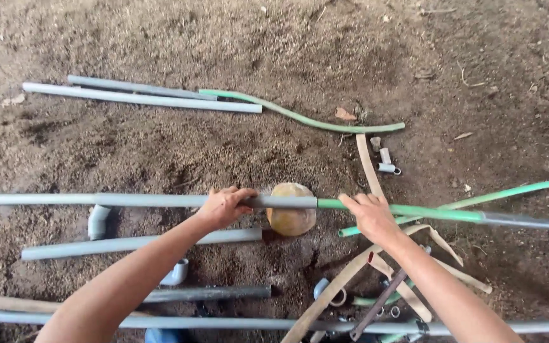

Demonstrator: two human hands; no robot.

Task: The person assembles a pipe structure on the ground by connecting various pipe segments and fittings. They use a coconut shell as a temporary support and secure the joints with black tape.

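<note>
We grip a grey pipe (128,200) with our left hand (223,206), fingers closed around it; our right hand (370,215) clasps the joined green pipe (440,213) above a round stone (291,213).

- two hands – the left hand (223,206) and the right hand (370,215)
- one long grey pipe (128,200) joined end to end with one green pipe (414,210)
- two grey pipes (141,98) side by side at the top
- one curved green hose (300,119)
- one round yellowish stone (291,218)
- two grey elbow fittings (98,220)
- one short grey pipe (141,243) near the stone
- one dark pipe (208,293) below it
- one long grey pipe (223,323) along the bottom edge
- several tan strips (368,166) – too tangled to count exactly
</note>
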